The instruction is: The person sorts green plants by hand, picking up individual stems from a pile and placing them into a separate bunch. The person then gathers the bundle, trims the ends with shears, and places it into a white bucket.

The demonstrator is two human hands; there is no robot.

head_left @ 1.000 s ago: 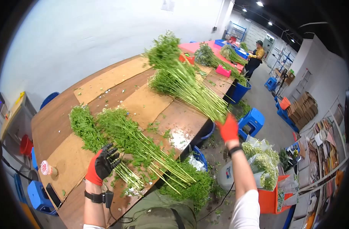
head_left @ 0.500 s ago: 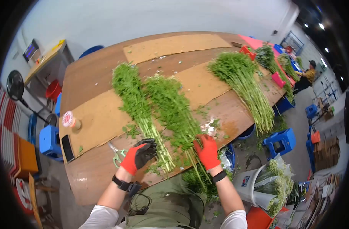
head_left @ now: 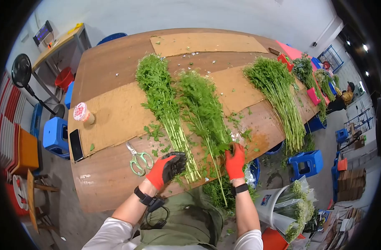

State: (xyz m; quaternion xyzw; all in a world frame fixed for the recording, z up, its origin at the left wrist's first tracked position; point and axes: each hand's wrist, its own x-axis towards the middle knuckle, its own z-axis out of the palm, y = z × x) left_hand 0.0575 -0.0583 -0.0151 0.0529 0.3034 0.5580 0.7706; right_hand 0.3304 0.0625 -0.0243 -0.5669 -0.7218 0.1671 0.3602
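Note:
My left hand [head_left: 168,167], in a red glove with a black palm, rests at the stems of a leafy green bunch [head_left: 167,104]. Its fingers are loosely bent and apart, with nothing seen in them. My right hand [head_left: 235,163], in a red glove, is closed at the right side of the middle leafy bunch [head_left: 205,112], on its stems; the fingertips are partly hidden by leaves. That bunch is blurred at its top, and its stem ends reach past the table edge. Green-handled scissors [head_left: 138,161] lie left of my left hand.
A third bunch [head_left: 277,96] lies at the right of the wooden table [head_left: 103,183]. A phone [head_left: 76,145] and a lidded cup [head_left: 83,113] stand at the left. A white bucket [head_left: 269,204] of wrapped stems and a blue stool [head_left: 305,162] are on the right. Another person [head_left: 344,98] is far right.
The view has shifted, so the table items appear farther right. The top of the middle bunch is now blurred, and my right hand stays at its stems. More of the scissors shows.

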